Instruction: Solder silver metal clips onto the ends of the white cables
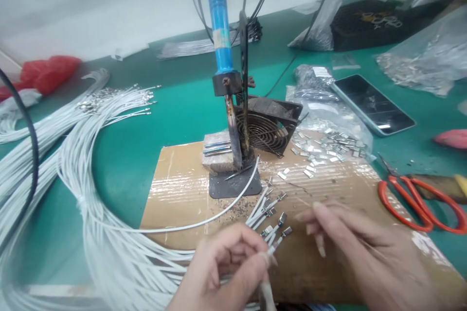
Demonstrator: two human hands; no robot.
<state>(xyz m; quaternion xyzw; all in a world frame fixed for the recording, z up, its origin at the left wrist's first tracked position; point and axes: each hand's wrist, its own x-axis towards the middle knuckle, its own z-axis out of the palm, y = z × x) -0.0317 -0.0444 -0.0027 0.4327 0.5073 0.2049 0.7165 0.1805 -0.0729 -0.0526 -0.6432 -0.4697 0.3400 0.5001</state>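
My left hand (233, 267) pinches a white cable at the lower middle; the fingers hide most of it. Just beyond the fingertips lies a fan of white cables with small metal connectors (281, 218) on their ends. My right hand (350, 243) is over the cardboard on the right, blurred, with thumb and fingers drawn together. A thin wire (302, 200) seems to run from its fingertips. Behind both hands, a soldering iron with a blue handle (221, 24) stands tip down in a stand with a dark base (222, 187). One cable's end (257, 159) curves up beside that base.
A cardboard sheet (175, 175) covers part of the green table. Loose metal connectors (328, 146) are scattered near a small fan (268, 126). Red-handled scissors (419, 204) and a phone (374, 102) lie right. A large bundle of white cables (87, 165) fills the left.
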